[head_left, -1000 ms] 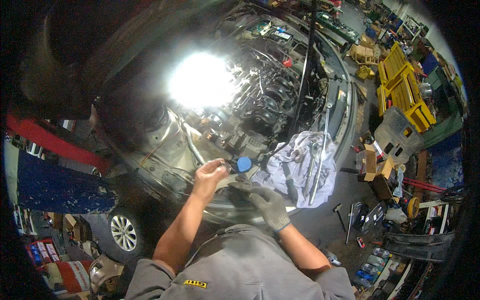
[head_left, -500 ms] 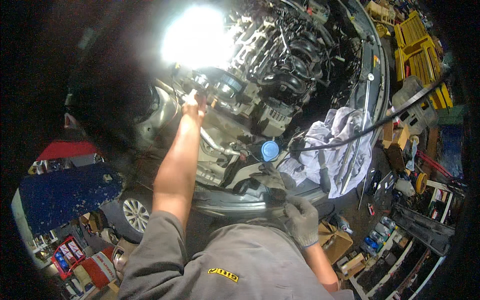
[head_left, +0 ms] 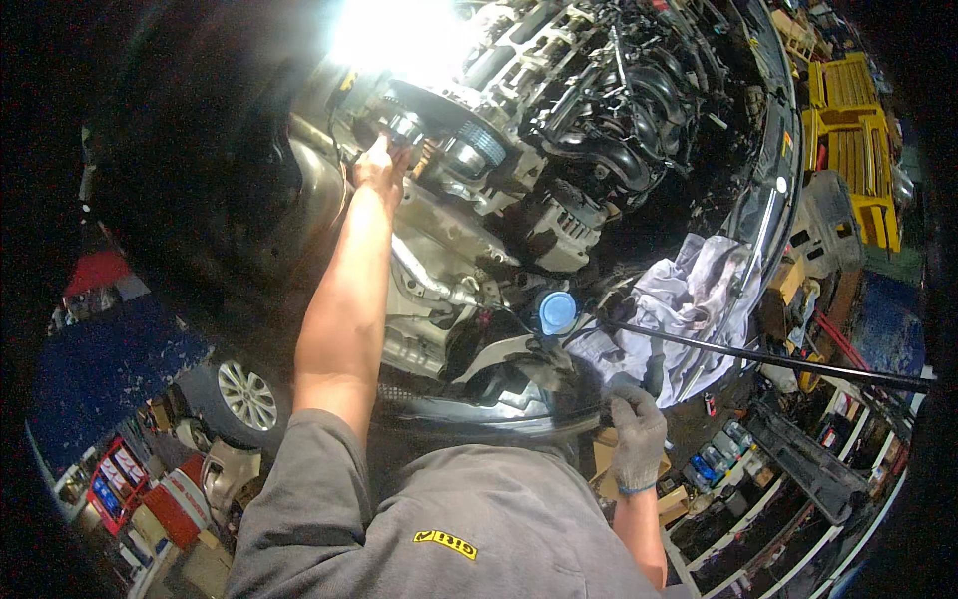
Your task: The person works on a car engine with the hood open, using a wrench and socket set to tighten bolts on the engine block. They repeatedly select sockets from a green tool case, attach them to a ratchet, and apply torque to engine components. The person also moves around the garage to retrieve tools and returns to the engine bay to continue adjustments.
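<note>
1. Fingers [head_left: 379, 146] of the bare left hand [head_left: 381, 176] reach to the bright cylindrical metal part [head_left: 405, 128] at the engine's left side; whether they are clamped on it cannot be told.
2. Ribbed pulley [head_left: 476, 150]: just right of the metal part, apart from the left hand.
3. Black curved pipes [head_left: 649, 150]: farther right, well apart from the left hand. Dark open room separates them from the bay's right rim [head_left: 783, 190].
4. Silvery pipe [head_left: 424, 275]: right of the left forearm [head_left: 344, 299], slanting toward the blue cap [head_left: 559, 312].
5. Gloved right hand [head_left: 637, 439]: fingers curled in, at the car's front edge [head_left: 479, 417], near the lower edge of the white cloth [head_left: 684, 299]. Any grip cannot be told.
6. Black rod [head_left: 768, 356]: crosses over the cloth, bounding the room beyond the right hand.
7. Lamp glare [head_left: 394, 35]: hides detail beyond the metal part.
</note>
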A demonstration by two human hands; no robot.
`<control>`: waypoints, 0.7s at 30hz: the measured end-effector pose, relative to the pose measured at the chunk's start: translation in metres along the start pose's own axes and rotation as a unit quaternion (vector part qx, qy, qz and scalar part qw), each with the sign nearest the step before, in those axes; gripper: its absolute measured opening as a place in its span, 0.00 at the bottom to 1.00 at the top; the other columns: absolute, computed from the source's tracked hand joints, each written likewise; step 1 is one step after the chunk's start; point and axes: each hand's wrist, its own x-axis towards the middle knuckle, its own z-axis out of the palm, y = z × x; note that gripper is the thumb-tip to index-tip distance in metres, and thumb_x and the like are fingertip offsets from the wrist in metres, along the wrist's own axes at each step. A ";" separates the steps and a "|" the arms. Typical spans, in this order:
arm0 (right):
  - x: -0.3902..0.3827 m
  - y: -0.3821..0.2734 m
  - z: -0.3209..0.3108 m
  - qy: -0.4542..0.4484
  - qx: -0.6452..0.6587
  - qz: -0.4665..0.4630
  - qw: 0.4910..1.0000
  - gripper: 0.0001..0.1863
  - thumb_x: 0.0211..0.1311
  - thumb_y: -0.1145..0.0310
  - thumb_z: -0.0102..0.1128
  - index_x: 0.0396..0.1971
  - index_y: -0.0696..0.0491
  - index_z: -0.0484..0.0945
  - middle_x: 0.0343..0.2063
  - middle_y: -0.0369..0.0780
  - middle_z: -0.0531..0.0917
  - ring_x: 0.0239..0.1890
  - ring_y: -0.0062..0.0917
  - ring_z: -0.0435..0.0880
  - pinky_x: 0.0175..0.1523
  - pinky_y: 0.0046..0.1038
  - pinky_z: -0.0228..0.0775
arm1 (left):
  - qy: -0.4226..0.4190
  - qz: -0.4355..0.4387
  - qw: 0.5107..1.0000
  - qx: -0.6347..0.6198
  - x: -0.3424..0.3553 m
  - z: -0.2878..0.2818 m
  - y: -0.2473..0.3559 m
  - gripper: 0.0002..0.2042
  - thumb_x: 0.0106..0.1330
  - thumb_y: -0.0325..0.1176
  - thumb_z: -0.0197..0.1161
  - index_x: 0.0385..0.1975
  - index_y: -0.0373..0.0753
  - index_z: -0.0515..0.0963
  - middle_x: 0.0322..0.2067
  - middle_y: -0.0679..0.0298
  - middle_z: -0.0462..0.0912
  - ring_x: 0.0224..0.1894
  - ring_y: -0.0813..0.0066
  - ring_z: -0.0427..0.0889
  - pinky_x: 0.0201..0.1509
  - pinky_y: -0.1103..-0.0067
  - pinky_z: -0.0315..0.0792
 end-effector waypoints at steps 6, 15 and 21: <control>0.003 0.004 -0.001 0.006 0.010 -0.006 1.000 0.17 0.68 0.67 0.65 0.51 0.62 0.85 0.43 0.41 0.89 0.45 0.25 0.84 0.55 0.28 0.74 | -0.107 0.061 0.983 0.135 0.027 -0.021 -0.010 0.14 0.79 0.34 0.59 0.57 0.33 0.76 0.50 0.56 0.80 0.50 0.65 0.81 0.60 0.67 0.81; -0.006 0.004 0.008 -0.009 -0.017 -0.014 1.000 0.14 0.69 0.71 0.65 0.51 0.61 0.85 0.44 0.39 0.89 0.46 0.23 0.84 0.55 0.27 0.75 | 0.007 0.004 1.000 -0.017 0.011 0.001 -0.005 0.13 0.80 0.35 0.57 0.56 0.36 0.77 0.54 0.58 0.80 0.54 0.61 0.81 0.60 0.61 0.81; -0.006 0.000 0.012 -0.007 -0.025 -0.011 1.000 0.13 0.69 0.72 0.64 0.50 0.61 0.86 0.43 0.39 0.89 0.46 0.23 0.84 0.55 0.27 0.74 | -0.001 0.056 0.997 -0.043 0.002 0.002 -0.006 0.19 0.71 0.19 0.59 0.62 0.35 0.74 0.52 0.55 0.81 0.49 0.63 0.86 0.50 0.67 0.85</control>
